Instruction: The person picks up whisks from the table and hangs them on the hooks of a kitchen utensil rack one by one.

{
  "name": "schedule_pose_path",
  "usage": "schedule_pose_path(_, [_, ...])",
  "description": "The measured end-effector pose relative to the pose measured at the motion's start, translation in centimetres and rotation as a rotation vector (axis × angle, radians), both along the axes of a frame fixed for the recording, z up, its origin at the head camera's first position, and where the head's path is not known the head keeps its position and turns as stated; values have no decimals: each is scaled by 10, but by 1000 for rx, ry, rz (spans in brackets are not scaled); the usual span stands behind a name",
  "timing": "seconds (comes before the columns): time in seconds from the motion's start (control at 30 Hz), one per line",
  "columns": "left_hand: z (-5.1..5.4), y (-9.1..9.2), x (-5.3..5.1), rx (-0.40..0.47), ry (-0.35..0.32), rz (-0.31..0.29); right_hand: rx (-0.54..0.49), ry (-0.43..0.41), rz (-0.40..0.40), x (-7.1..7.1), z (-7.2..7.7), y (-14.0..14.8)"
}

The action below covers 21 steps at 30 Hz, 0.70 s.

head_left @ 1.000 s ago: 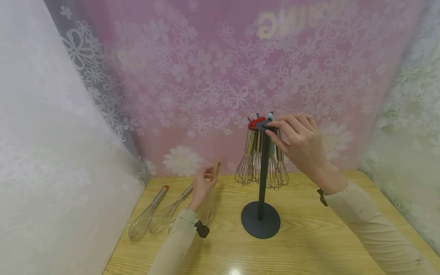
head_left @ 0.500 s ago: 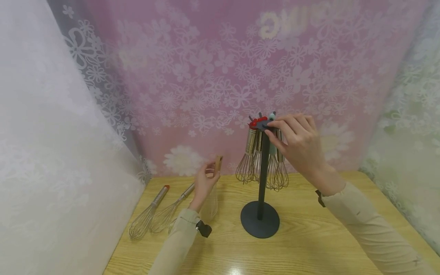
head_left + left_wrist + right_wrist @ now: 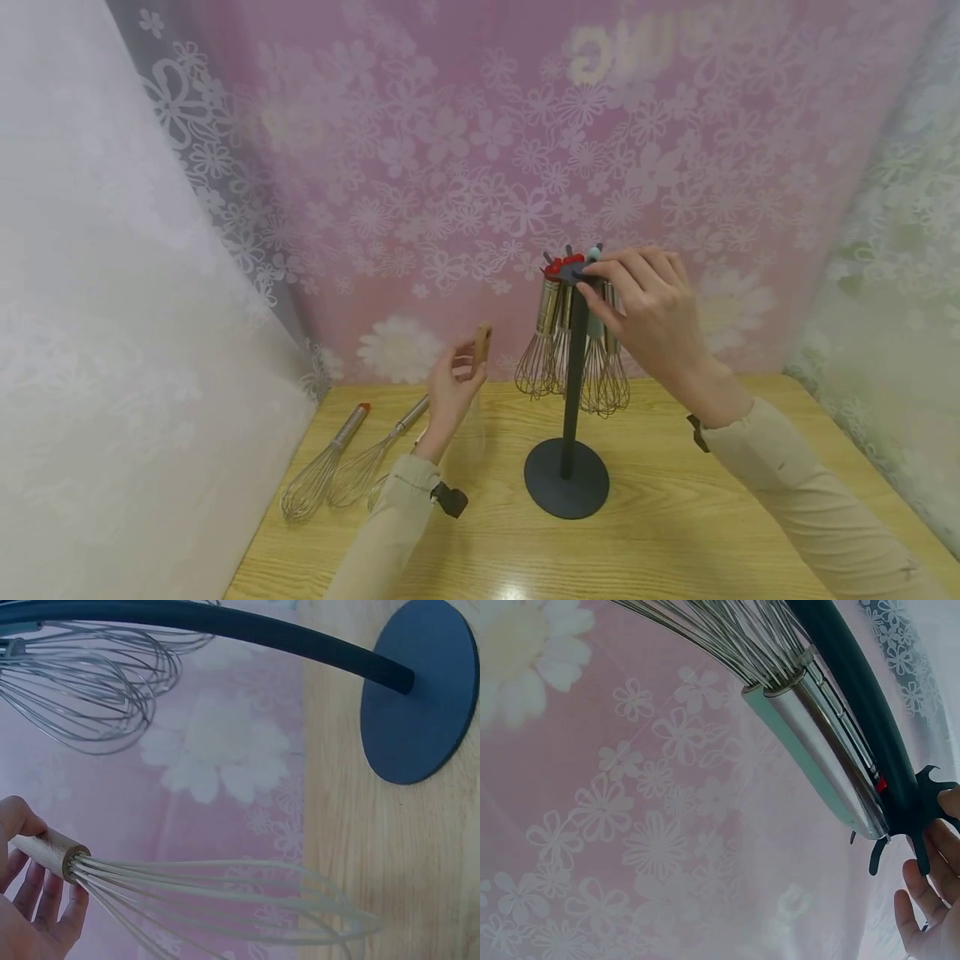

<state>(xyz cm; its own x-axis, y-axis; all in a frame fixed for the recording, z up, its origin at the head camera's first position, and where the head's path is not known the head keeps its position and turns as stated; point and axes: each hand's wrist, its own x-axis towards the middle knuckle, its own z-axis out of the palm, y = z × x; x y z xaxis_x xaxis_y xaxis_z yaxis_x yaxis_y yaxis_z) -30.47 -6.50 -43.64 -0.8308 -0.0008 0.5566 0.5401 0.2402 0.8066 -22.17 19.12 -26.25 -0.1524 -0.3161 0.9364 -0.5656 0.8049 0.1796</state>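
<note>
As the left hand (image 3: 452, 392), fingers curled round a wooden-handled whisk (image 3: 482, 343), rose nearer the black stand (image 3: 573, 375), the right hand (image 3: 654, 312) pinched its hooked top (image 3: 572, 273); the whisk remained unhung.

A screened-off booth, with flowered pink curtain (image 3: 450, 183), pale side sheets (image 3: 112, 333), wood-grain table (image 3: 660, 508)

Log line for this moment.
left hand: holds wooden-handled whisk | right hand: grips black stand | hung whisks: on stand | loose whisks: on table

No whole word can be read: blurred pale lettering (image 3: 660, 46) is printed on the pink backdrop (image 3: 450, 208) toward its right edge, fainter lettering (image 3: 292, 127) near its left.
</note>
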Motion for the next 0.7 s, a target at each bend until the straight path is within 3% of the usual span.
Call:
schedule_pose_path(0.2, [17,7,9,35,22,-22,21,-3,23,-3,-1,3])
schedule_pose_path(0.5, [64,18,47,50,89,-52,89,-11,63,-8,-2,11])
schedule_pose_path(0.7, [80,23,57,80,129,-85,151,-4,58,-10,-2,16])
